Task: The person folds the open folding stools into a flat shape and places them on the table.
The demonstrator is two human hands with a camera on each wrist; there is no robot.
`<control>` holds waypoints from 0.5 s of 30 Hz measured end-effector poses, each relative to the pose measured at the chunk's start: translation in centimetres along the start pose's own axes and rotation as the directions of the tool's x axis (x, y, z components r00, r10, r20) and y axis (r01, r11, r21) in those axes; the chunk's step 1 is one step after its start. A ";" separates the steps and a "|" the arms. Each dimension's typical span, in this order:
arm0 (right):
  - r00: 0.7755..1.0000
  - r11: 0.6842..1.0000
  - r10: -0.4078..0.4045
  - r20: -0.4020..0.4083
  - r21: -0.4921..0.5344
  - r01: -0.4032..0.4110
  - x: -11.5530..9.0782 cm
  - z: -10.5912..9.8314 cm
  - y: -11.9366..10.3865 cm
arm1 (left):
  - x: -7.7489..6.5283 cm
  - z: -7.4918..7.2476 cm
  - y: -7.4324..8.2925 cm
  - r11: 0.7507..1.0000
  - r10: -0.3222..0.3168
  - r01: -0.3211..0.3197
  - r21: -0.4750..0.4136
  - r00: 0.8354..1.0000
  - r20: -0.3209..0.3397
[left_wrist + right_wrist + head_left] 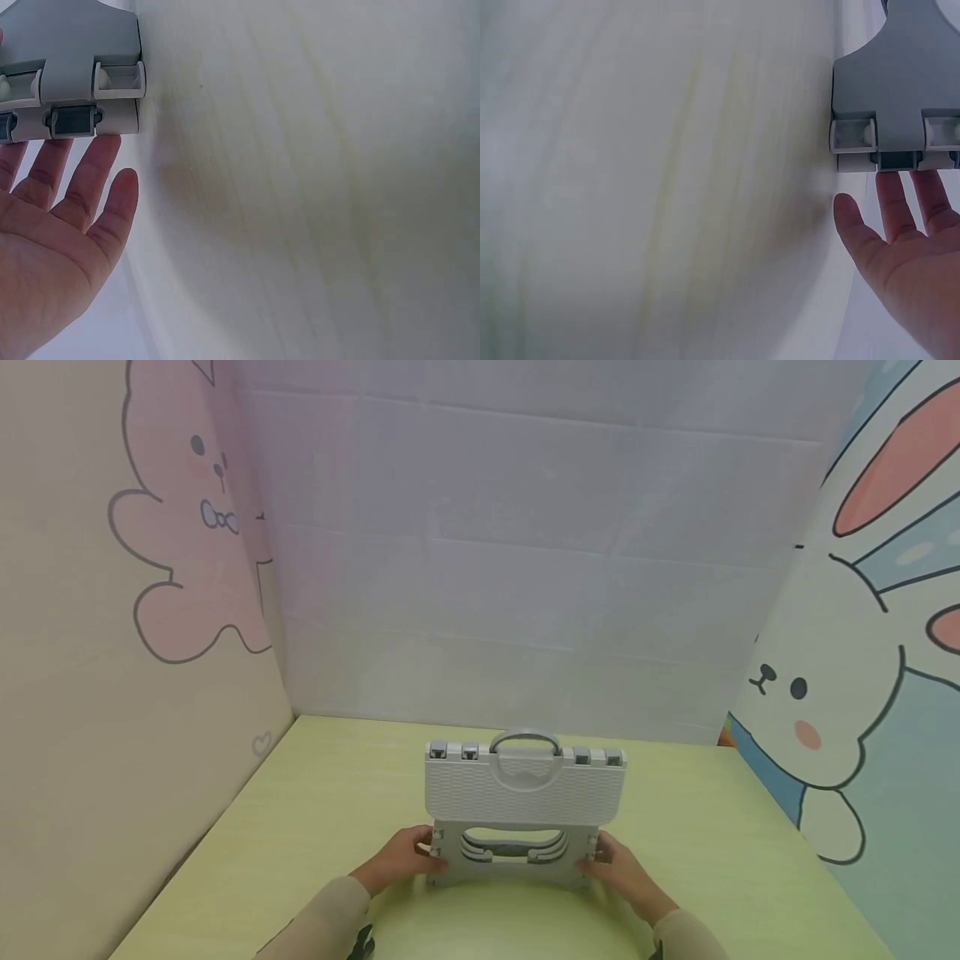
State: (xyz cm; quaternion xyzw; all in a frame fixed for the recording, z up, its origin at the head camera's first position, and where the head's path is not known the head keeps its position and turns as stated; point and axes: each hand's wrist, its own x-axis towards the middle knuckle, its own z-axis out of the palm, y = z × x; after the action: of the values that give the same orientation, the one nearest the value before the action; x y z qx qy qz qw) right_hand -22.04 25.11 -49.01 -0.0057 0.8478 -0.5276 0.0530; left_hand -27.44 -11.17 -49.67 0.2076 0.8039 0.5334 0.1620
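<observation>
A grey-white plastic folding step stool (525,793) stands upright on the table in front of me, partly folded. Its textured panel and carrying handle (525,739) are at the top. Below is a smoother panel with an oval cutout. My left hand (405,856) grips the stool's lower left side, thumb on the near face; in the left wrist view its fingertips (109,146) touch the hinged edge. On the opposite side my right hand (618,868) holds the stool in the same way, with fingertips (889,180) at the hinges in the right wrist view.
The pale yellow table (337,785) extends around the stool. A white cloth wall (525,568) closes the back. Side panels bear a pink bear drawing (176,585) on the left and a white rabbit drawing (832,693) on the right.
</observation>
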 end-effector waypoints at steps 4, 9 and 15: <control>1.000 1.000 0.011 -0.009 -0.001 -0.011 0.0 0.1 -0.2 | 0.1 0.0 0.0 1.000 -0.013 0.013 0.017 1.000 -0.001; 1.000 1.000 0.023 -0.015 -0.005 -0.023 0.0 0.2 -0.4 | 0.1 -0.1 0.0 0.999 -0.016 0.016 0.032 1.000 0.001; 1.000 1.000 0.013 -0.012 -0.003 -0.014 -0.1 0.1 -0.5 | 0.2 -0.1 0.2 0.999 -0.011 0.011 0.047 1.000 0.005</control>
State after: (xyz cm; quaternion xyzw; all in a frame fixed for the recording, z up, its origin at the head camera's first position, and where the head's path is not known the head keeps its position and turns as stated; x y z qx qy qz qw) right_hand -21.95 24.80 -48.65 0.0031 0.8489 -0.5261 0.0515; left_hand -27.62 -11.11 -49.49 0.2082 0.8170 0.5127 0.1619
